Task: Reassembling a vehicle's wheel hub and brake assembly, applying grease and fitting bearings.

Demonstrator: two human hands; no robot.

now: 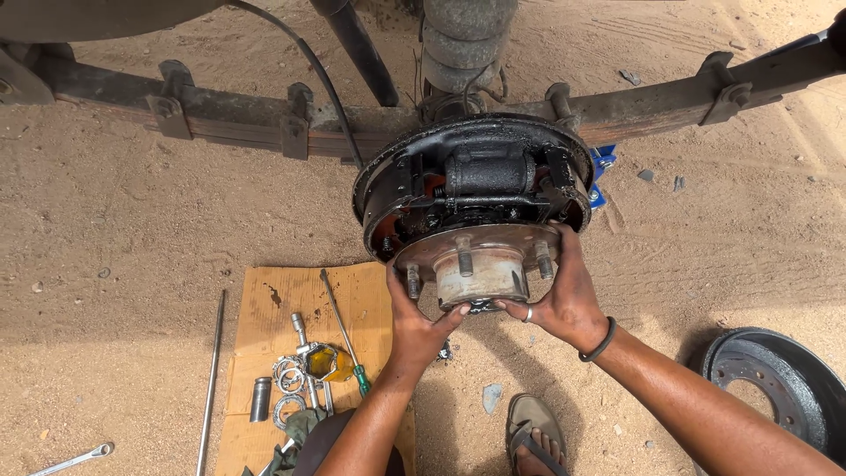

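Nearest the viewer, a sandalled foot is resting on the sand beside a sheet of cardboard that is carrying a socket, metal rings, a yellow-handled tool and a green-handled screwdriver. A long rod and a wrench are lying to its left; a brake drum is lying at the right. Above, the left hand and right hand are gripping the studded wheel hub from either side, fingers curled under its rim and thumbs meeting beneath. The hub is sitting on the black brake assembly, beneath the leaf spring.
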